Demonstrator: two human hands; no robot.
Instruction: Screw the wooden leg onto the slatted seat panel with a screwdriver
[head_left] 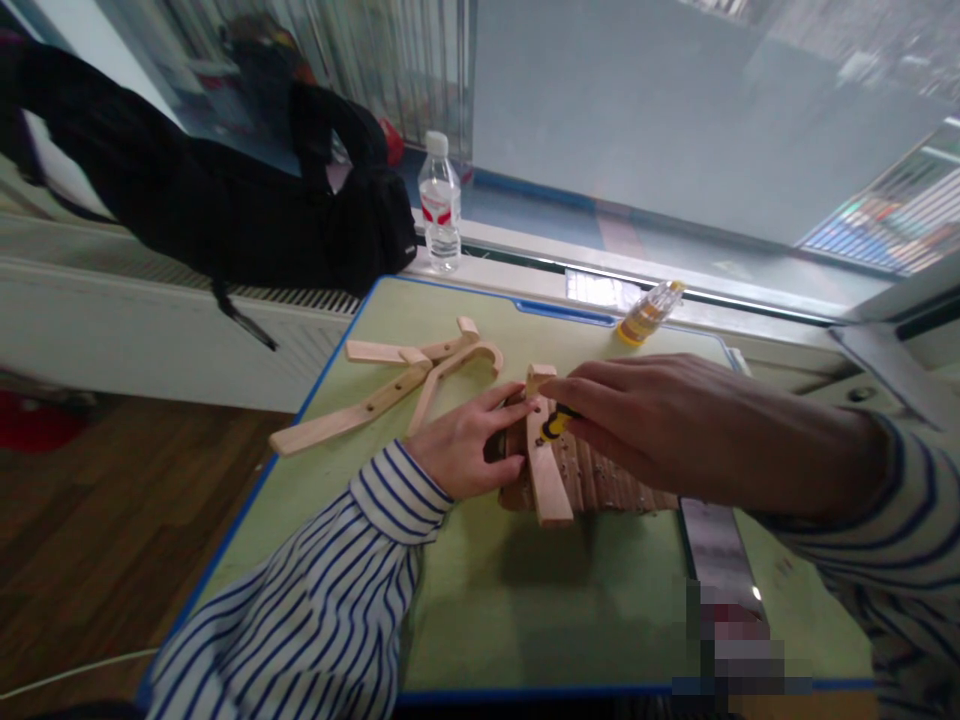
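My left hand (476,445) is at the near side of a pale wooden hook piece (551,490). Its thumb and fingers press against the left edge of that piece. Under the wood lies a brown ribbed piece (600,480) dotted with small shiny specks. My right hand (637,420) grips a yellow-and-black screwdriver (555,425), its fingers closed round the handle. The screwdriver's end meets the wood around a dark hole; whether a screw is there, I cannot make out. Several similar wooden hook pieces (390,400) with holes lie to the left of my hands.
The pale green table (457,620) has a blue rim. A clear container with yellow parts (649,312) leans at its back edge. On the sill stands a water bottle (441,205), beside a black bag (300,220). A dark phone-like slab (716,550) lies at right.
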